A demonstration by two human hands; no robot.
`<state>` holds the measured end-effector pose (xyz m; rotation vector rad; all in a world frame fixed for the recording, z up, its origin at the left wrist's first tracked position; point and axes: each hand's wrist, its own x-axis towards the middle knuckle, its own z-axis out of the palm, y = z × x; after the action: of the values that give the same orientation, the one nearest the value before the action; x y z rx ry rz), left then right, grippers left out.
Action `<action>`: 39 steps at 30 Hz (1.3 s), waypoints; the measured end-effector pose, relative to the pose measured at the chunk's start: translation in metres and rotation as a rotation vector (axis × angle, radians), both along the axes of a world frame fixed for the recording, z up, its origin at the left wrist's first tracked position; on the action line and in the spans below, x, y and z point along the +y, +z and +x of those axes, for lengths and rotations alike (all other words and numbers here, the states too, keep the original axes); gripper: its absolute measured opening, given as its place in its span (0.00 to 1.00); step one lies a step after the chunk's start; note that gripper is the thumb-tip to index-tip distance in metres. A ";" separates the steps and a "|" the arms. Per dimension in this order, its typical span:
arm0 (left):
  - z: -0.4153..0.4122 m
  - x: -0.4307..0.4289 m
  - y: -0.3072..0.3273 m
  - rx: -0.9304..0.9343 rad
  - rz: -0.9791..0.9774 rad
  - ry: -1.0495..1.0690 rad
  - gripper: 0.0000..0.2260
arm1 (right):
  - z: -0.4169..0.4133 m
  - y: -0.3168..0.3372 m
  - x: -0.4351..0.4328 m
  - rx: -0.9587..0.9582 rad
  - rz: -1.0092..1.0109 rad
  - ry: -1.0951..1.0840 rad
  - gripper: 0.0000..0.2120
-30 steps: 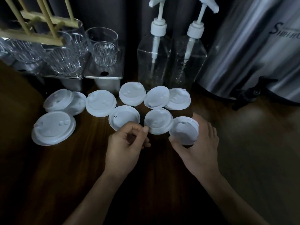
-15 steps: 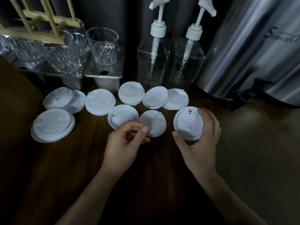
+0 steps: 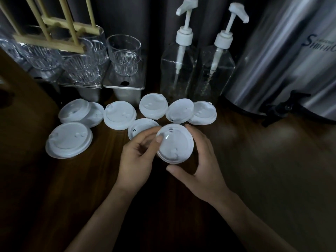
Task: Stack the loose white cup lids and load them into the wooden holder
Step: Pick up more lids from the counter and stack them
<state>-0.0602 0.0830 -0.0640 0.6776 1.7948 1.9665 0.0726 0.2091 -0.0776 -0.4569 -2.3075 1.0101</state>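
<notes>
Head view: held lid (image 3: 175,144) gripped from both sides over the dark wooden table (image 3: 254,170).

Left thumb (image 3: 159,140) pressed on the left rim, forefinger hooked over the far edge, pinching it; right fingers (image 3: 198,137) curled round the right rim, right thumb just under the near edge. Left hand (image 3: 138,157) and right hand (image 3: 205,164) close together, forearms entering from below. Held lid tilted toward the camera, overlapping a neighbouring lid (image 3: 140,127) beside the left knuckles. Loose lids (image 3: 120,117) spread in an arc just beyond, flat on the table; two-lid stack (image 3: 71,142) at the left end. Wooden holder (image 3: 54,39) at back left, well apart from both hands, above glass cups (image 3: 124,53); two pump bottles (image 3: 177,70) and steel urn (image 3: 281,60) at back right.
</notes>
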 end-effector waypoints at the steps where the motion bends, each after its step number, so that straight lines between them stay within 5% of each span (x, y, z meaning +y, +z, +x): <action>1: -0.001 0.000 0.001 -0.034 0.022 0.048 0.11 | 0.001 -0.001 0.002 -0.014 0.009 -0.002 0.41; 6: -0.003 0.000 0.005 -0.225 0.121 0.201 0.12 | 0.000 -0.003 0.010 -0.127 0.042 -0.080 0.38; 12: -0.003 0.000 0.007 -0.235 0.090 0.210 0.13 | -0.016 -0.003 0.024 -0.296 0.138 -0.062 0.45; 17: -0.002 0.000 0.005 -0.225 0.071 0.198 0.14 | -0.019 -0.004 0.026 -0.279 0.133 -0.083 0.34; 26: -0.001 0.001 0.004 -0.215 0.075 0.216 0.11 | 0.002 -0.003 0.026 -0.002 -0.168 -0.245 0.26; 31: 0.000 0.000 0.004 -0.192 0.066 0.177 0.16 | 0.007 0.013 0.025 0.163 -0.545 -0.192 0.23; 35: 0.001 0.001 0.002 -0.132 0.020 0.115 0.12 | 0.004 0.030 0.022 0.211 -0.937 -0.131 0.29; 39: 0.002 0.001 0.003 -0.065 -0.006 0.061 0.10 | -0.003 0.038 0.021 0.158 -1.075 -0.193 0.36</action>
<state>-0.0578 0.0842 -0.0613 0.5573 1.8014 1.9983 0.0700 0.2297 -0.0394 -0.9298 -1.3703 2.0341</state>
